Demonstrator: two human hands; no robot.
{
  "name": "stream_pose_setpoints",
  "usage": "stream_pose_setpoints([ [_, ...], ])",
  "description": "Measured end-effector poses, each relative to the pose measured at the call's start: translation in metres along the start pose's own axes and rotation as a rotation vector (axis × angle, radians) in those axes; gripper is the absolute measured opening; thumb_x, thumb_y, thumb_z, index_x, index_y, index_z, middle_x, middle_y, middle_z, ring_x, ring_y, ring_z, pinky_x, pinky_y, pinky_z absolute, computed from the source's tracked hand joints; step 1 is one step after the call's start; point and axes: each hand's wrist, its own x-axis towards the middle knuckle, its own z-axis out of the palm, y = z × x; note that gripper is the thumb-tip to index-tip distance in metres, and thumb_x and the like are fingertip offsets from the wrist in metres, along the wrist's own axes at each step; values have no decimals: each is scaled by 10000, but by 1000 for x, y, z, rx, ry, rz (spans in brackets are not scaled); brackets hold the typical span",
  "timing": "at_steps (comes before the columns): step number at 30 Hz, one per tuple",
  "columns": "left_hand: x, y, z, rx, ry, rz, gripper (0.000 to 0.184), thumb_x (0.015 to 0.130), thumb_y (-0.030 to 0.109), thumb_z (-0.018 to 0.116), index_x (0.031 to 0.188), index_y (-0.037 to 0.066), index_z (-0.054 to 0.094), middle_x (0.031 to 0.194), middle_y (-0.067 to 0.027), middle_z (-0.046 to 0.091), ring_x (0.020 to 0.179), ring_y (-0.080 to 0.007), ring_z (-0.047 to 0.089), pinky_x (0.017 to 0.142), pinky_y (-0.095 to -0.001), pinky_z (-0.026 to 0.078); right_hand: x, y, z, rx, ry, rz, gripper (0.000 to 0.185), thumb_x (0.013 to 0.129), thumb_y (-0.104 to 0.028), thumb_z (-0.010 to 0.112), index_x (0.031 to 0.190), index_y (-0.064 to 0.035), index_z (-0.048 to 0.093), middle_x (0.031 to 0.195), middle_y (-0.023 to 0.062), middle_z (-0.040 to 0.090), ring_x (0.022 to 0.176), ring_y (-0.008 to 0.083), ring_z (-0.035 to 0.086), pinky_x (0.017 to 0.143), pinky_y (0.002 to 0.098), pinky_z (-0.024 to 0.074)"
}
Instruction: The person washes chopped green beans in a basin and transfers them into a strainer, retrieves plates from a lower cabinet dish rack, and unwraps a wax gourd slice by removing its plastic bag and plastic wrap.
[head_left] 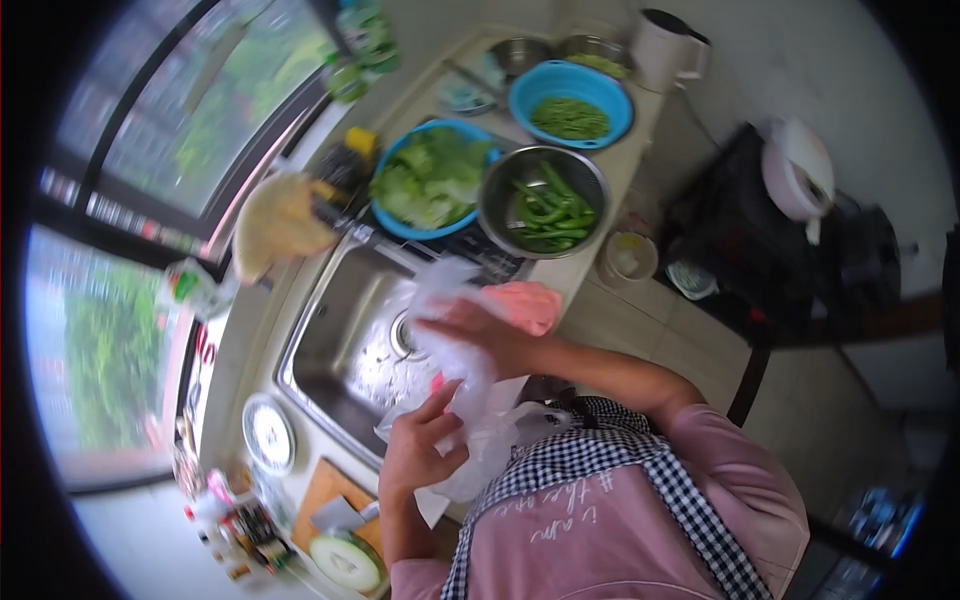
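Observation:
Over the near edge of the sink (330,375), my right hand (478,335) is closed on a thin clear plastic bag (445,285), slightly blurred. The bag hangs above and below that hand, and more crumpled clear plastic (490,455) lies against my apron. My left hand (424,445) is at the lower part of the bag, fingers bent and gripping its edge; the exact hold is partly hidden. A small pink patch shows between the hands. Just beyond my right hand lies a pink cloth (525,306).
Beyond the sink stand a blue basket of lettuce (435,180), a steel bowl of green peppers (548,205) and a blue basket of green beans (570,105). A cutting board (318,480) holds a cleaver (338,515) and a cut melon (345,563). A white kettle (662,50) stands at the far end.

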Motion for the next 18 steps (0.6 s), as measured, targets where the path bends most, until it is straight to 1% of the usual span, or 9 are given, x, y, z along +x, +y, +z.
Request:
stream_pose_setpoints([
  [3,13,7,-2,26,-31,-6,276,539,9,700,798,17,606,1242,-170,574,884,-346,656,740,-352,535,-14,4,11,360,75,31,420,679,-151,738,1081,-94,632,994,94,642,996,275,594,921,389,429],
  [7,24,19,0,-56,98,-44,446,578,-33,695,1016,21,631,1265,-172,561,1058,-332,613,851,-356,511,-42,6,-39,200,338,73,332,648,-122,756,956,-73,641,929,90,609,963,269,591,822,361,472],
  [9,31,21,4,-104,161,-9,574,591,-70,659,1154,35,613,1243,-172,577,1118,-319,589,912,-368,483,-61,6,-77,22,424,41,272,700,-119,728,953,-62,644,933,100,632,932,300,606,866,434,470],
  [11,38,18,3,-118,149,38,556,597,-82,634,1140,34,621,1219,-171,593,1109,-299,597,915,-360,479,-84,8,-121,-186,456,-20,314,697,-119,737,980,-41,623,921,116,626,886,307,615,838,450,489],
  [12,42,18,3,-124,145,60,547,600,-89,622,1133,34,624,1206,-171,600,1105,-289,602,916,-356,477,-99,11,-136,-194,541,32,326,689,-132,736,989,-51,637,927,114,628,905,285,620,915,449,461],
  [13,49,23,5,-87,195,9,499,597,-98,584,1077,19,649,1122,-165,645,1048,-262,632,887,-342,487,-113,17,-152,-214,661,37,382,683,-147,747,1029,-52,617,937,115,631,882,286,626,869,430,484],
  [15,59,27,11,-95,246,-6,462,592,-98,572,1034,5,662,1074,-162,663,1000,-255,650,867,-332,491,-156,30,-194,-603,627,366,435,686,-164,748,1071,-33,595,1015,143,613,954,297,592,855,372,468],
  [16,66,29,16,-100,272,-17,445,590,-98,565,1012,-2,668,1049,-160,672,976,-251,658,857,-327,494,-162,35,-217,-651,732,443,415,705,-131,721,1078,-10,586,1068,154,596,1006,287,568,868,359,453],
  [18,84,37,30,-93,313,-6,412,587,-88,556,977,-18,670,1009,-165,682,932,-245,670,835,-317,498,-189,76,-247,-423,1030,592,428,721,-36,677,1129,22,560,1133,155,577,1074,269,547,942,374,417],
])
